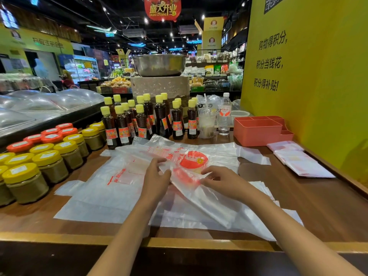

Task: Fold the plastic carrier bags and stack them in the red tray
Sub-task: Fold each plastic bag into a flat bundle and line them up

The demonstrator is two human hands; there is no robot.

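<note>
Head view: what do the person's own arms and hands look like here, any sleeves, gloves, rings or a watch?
Both forearms are bare from the bottom edge of the frame up to the wrists, with no sleeve in view. The left hand and right hand wear no gloves. No ring, watch, bracelet or marking shows on what is visible of them.

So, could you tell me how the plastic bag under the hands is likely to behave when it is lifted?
The plastic bag is thin, see-through film that already creases between the left hand and right hand, so it would probably droop limply. It looks very light. Its glossy surface may slide over the bags beneath.
</note>
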